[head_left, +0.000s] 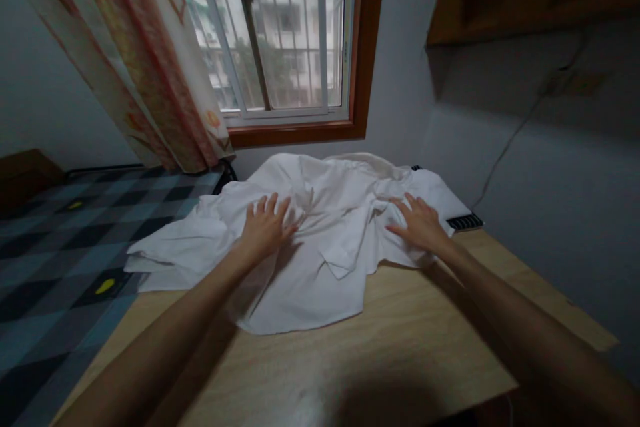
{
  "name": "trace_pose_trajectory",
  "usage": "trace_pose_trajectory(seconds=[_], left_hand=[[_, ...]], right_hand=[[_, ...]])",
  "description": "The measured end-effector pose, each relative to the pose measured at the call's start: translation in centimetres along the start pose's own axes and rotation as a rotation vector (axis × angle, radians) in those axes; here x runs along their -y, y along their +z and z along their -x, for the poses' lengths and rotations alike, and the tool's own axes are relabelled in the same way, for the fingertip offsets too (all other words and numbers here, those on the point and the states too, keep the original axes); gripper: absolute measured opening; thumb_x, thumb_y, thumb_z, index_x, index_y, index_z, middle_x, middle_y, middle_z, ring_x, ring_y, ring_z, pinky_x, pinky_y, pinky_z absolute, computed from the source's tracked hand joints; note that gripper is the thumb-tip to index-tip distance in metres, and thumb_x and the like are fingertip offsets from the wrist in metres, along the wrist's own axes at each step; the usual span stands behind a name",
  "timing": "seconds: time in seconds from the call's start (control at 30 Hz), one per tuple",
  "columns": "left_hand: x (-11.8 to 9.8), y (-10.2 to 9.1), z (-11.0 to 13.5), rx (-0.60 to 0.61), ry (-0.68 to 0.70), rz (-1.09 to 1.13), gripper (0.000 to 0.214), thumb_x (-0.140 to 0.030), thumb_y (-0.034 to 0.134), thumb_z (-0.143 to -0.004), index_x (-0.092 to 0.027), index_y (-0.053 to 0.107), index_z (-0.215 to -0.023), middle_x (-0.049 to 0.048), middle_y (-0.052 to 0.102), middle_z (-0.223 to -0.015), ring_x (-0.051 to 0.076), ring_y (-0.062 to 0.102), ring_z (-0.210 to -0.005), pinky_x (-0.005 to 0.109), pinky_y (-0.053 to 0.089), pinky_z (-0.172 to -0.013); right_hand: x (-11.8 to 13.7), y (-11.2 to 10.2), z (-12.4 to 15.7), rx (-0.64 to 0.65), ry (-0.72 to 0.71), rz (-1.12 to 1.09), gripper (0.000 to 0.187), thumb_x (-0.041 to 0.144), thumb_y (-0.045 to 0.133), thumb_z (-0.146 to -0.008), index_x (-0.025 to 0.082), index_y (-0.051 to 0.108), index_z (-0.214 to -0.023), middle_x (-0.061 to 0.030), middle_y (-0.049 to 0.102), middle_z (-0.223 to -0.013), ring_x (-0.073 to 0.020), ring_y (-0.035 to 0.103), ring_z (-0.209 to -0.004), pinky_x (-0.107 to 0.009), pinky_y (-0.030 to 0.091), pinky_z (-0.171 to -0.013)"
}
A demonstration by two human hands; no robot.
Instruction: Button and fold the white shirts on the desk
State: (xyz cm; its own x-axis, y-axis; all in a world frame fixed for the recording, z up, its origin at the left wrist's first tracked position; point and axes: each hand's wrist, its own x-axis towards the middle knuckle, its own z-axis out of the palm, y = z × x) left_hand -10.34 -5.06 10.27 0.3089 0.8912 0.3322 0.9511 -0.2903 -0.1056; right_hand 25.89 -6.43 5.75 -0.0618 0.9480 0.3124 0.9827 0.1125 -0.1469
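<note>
A white shirt (320,280), crumpled, with folds and what looks like a sleeve, lies spread across the far part of a wooden table (300,380). On its left part rests my left hand (265,223), palm down with the fingers spread. My right hand (420,221) is over the right part of the cloth, fingers apart too. Neither hand has the fabric gripped, as far as shows. The cloth's left end reaches past the table toward the bed.
A bed (45,260) with a checked cover stands at the left of the table. Behind are a barred window (280,33) and a patterned curtain (145,60). A dark ridged object (465,221) sticks out beneath the cloth. A cable (505,150) hangs along the right wall.
</note>
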Motion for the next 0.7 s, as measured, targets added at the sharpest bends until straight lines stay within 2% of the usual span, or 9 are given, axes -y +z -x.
trace_pose_trajectory(seconds=[0.07, 0.17, 0.23, 0.3, 0.43, 0.5, 0.57, 0.63, 0.7], left_hand=[[0.1, 1.7, 2.7, 0.124, 0.133, 0.048, 0.065, -0.051, 0.051, -0.089, -0.018, 0.041, -0.145, 0.0181, 0.032, -0.153, 0.039, 0.025, -0.141, 0.059, 0.018, -0.112], [-0.2, 2.4, 6.8, 0.326, 0.466, 0.208, 0.082, -0.068, 0.051, -0.082, -0.025, 0.031, -0.150, 0.0120, 0.024, -0.158, 0.036, 0.018, -0.145, 0.057, 0.013, -0.116], [-0.7, 2.4, 9.0, 0.411, 0.599, 0.292, 0.095, -0.074, 0.051, -0.077, -0.026, 0.021, -0.153, 0.0114, 0.019, -0.159, 0.036, 0.016, -0.145, 0.058, 0.013, -0.116], [-1.2, 2.9, 10.4, 0.442, 0.614, 0.334, 0.096, -0.073, 0.051, -0.078, -0.024, 0.018, -0.154, 0.0127, 0.020, -0.158, 0.036, 0.018, -0.145, 0.059, 0.016, -0.115], [-2.1, 4.8, 11.3, 0.374, 0.512, 0.369, 0.055, -0.046, 0.045, -0.093, -0.024, 0.043, -0.144, 0.0091, 0.038, -0.152, 0.030, 0.034, -0.140, 0.053, 0.028, -0.113], [-2.5, 5.4, 11.2, 0.304, 0.465, 0.408, 0.041, -0.027, 0.042, -0.093, -0.024, 0.058, -0.130, 0.0073, 0.053, -0.141, 0.027, 0.046, -0.132, 0.048, 0.037, -0.108], [-2.5, 5.3, 10.7, 0.256, 0.393, 0.490, 0.037, -0.020, 0.043, -0.089, -0.022, 0.066, -0.118, 0.0081, 0.066, -0.123, 0.025, 0.058, -0.117, 0.043, 0.046, -0.100], [-1.8, 4.3, 9.5, 0.193, 0.205, 0.598, 0.033, -0.023, 0.042, -0.088, -0.020, 0.069, -0.106, 0.0075, 0.072, -0.104, 0.024, 0.065, -0.098, 0.038, 0.051, -0.088], [-0.4, 2.8, 7.7, 0.042, -0.102, 0.683, 0.034, -0.028, 0.039, -0.089, -0.019, 0.069, -0.100, 0.0055, 0.073, -0.093, 0.022, 0.065, -0.085, 0.035, 0.051, -0.079]], right_hand=[[0.2, 2.2, 3.8, 0.118, 0.005, -0.004, 0.073, 0.056, 0.054, -0.085, 0.019, 0.038, -0.146, -0.0196, 0.029, -0.154, -0.0438, 0.027, -0.138, -0.060, 0.027, -0.105], [0.6, 4.0, 8.4, 0.186, -0.103, -0.055, 0.076, 0.057, 0.058, -0.082, 0.022, 0.037, -0.146, -0.0170, 0.030, -0.154, -0.0401, 0.025, -0.140, -0.059, 0.023, -0.107], [0.8, 4.5, 9.7, 0.174, -0.169, -0.075, 0.069, 0.053, 0.058, -0.084, 0.025, 0.039, -0.144, -0.0143, 0.035, -0.152, -0.0368, 0.029, -0.139, -0.058, 0.022, -0.108], [1.0, 4.7, 9.7, 0.132, -0.179, -0.076, 0.058, 0.046, 0.053, -0.089, 0.023, 0.042, -0.141, -0.0141, 0.046, -0.144, -0.0328, 0.039, -0.132, -0.055, 0.025, -0.107], [1.5, 4.8, 7.6, 0.069, -0.177, 0.003, 0.039, 0.030, 0.044, -0.095, 0.016, 0.052, -0.130, -0.0139, 0.063, -0.114, -0.0274, 0.055, -0.108, -0.044, 0.031, -0.099], [1.9, 4.8, 6.7, 0.062, -0.213, 0.078, 0.029, 0.020, 0.042, -0.093, 0.015, 0.062, -0.113, -0.0123, 0.065, -0.101, -0.0261, 0.056, -0.100, -0.041, 0.031, -0.095], [2.1, 4.5, 5.9, 0.056, -0.263, 0.130, 0.024, 0.014, 0.042, -0.089, 0.016, 0.066, -0.096, -0.0111, 0.066, -0.094, -0.0253, 0.056, -0.095, -0.040, 0.031, -0.093], [1.4, 3.6, 5.1, 0.019, -0.277, 0.135, 0.020, 0.015, 0.045, -0.085, 0.017, 0.066, -0.086, -0.0103, 0.066, -0.090, -0.0250, 0.055, -0.092, -0.039, 0.031, -0.092], [-0.4, 1.7, 4.1, -0.101, -0.182, 0.098, 0.021, 0.019, 0.045, -0.085, 0.017, 0.066, -0.082, -0.0100, 0.064, -0.086, -0.0249, 0.055, -0.089, -0.039, 0.033, -0.090]])
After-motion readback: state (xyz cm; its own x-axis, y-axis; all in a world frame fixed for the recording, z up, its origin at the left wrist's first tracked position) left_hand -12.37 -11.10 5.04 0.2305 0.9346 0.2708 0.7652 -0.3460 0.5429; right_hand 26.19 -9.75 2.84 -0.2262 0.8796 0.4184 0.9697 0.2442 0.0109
